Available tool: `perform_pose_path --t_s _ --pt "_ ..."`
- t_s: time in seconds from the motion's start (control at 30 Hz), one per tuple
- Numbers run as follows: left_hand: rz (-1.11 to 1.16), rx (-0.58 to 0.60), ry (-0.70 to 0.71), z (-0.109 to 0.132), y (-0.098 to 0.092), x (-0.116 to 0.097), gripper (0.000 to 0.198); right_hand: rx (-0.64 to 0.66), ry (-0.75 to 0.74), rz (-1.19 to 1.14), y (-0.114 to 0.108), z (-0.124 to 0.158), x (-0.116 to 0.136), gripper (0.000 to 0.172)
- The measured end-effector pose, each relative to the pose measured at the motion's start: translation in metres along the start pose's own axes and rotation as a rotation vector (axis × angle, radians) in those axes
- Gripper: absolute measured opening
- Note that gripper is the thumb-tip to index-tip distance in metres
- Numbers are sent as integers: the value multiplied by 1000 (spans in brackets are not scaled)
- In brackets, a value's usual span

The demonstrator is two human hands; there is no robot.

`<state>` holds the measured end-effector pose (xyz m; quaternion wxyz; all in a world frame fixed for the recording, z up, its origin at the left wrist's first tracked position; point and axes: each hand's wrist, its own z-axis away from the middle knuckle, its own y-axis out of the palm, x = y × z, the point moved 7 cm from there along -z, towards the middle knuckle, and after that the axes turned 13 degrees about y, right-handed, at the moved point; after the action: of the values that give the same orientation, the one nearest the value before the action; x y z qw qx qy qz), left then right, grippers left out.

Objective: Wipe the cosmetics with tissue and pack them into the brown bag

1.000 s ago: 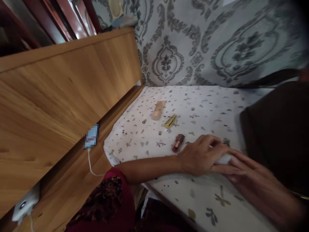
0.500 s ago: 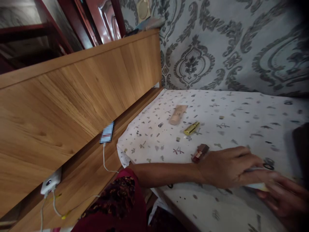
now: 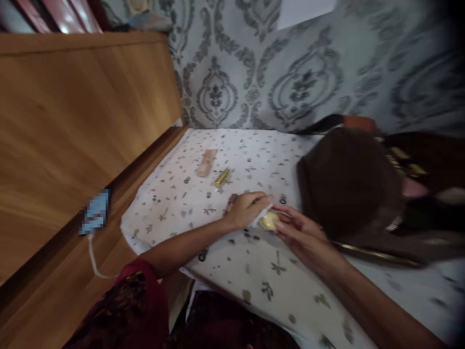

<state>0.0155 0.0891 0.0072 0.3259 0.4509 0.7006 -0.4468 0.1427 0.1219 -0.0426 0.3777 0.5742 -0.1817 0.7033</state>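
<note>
Left hand and right hand grip a white object — its yellow end rounded.

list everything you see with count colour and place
tablecloth: 1, white printed, middle
tube: 1, peach, on the tablecloth
slim case: 1, gold, near the tube
small container: 1, brownish, partly hidden, centre
round item: 1, yellow, centre
white piece: 1, white, beside round item
bag: 1, brown, right
pixelated device: 1, bluish, left
cable: 1, white, lower left
wooden panel: 1, brown, left
wallpaper: 1, grey-white, back
paper: 1, white, top
panels: several, dark red, top left
sleeve: 1, dark red, lower left
left hand: 1, bare, on white piece
right hand: 1, bare, on round item
</note>
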Motion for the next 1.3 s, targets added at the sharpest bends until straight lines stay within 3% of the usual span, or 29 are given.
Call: perform_pose_path --t_s 0.07,0.17,0.37,0.47,0.53,0.73,0.93,1.1,1.3 --pt "67 -36 10 -1 2 3 22 25 74 -122 2 0 -1 46" --pt "109 -88 14 -1 3 9 15 17 29 -150 0 1 0 40" --pt "-3 -101 10 1 7 9 16 -64 -149 136 3 6 4 50" --pt "-18 -52 30 1 12 5 15 -209 -311 346 1 14 14 41" --pt "-2 -36 15 1 13 5 16 -224 -357 396 1 17 18 36" --pt "161 -45 -79 0 13 19 23 -49 -196 102 2 8 6 49" --pt "355 -93 -181 2 16 35 28 117 -68 -169 10 6 1 47" --pt "392 -108 -202 2 17 34 29 133 -69 -284 13 9 7 46" --pt "304 -50 -207 5 21 18 15 69 -108 -247 9 11 12 45"
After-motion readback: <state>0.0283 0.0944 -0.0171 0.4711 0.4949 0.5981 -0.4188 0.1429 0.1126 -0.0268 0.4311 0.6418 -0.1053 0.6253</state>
